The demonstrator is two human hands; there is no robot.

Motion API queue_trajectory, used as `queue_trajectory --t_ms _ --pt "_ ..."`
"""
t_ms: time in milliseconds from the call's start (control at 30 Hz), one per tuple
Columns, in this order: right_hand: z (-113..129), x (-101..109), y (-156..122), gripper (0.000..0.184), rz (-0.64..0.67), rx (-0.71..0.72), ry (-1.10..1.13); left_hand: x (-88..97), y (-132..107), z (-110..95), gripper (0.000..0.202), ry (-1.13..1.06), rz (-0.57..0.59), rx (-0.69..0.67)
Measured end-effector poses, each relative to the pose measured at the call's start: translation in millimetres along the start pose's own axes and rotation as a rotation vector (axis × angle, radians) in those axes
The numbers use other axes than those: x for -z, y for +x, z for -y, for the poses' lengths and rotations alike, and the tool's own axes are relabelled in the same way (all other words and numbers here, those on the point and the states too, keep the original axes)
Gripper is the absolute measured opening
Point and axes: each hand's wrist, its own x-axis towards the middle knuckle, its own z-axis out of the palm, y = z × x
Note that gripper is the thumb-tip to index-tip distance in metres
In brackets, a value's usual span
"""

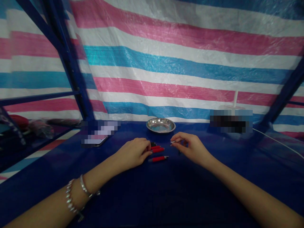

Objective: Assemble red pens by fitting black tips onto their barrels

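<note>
My left hand (136, 151) rests low over the table, its fingers curled round the left ends of pens. Its thumb and forefinger close on a red pen (158, 150); a second red pen and a dark-barrelled one lie just behind, partly hidden by the fingers. Nearer to me lies another red pen (158, 159) with a silvery tip, apart from the hand. To the right, my right hand (187, 145) is raised slightly, thumb and forefinger pinching a small whitish-silver piece (173, 142), too small to name. A round metal dish (161, 125) stands behind both hands.
The blue tabletop (142, 196) runs up to a striped plastic sheet (166, 63). A phone-like object (101, 136), blurred out, lies at the left. Another blurred dark object (228, 122) stands at the right, with a white cable (280, 141). Blue metal posts (71, 72) flank the table.
</note>
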Motion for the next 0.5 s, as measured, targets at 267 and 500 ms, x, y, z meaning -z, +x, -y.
queue_trajectory --t_ms 267,500 --pt "6 -2 1 0.017 0.062 -0.118 0.244 8.0 0 -13 0.016 -0.046 -0.06 -0.04" --pt "6 -3 0 0.014 0.078 -0.124 0.342 5.8 -1 -13 0.017 -0.039 -0.079 -0.054"
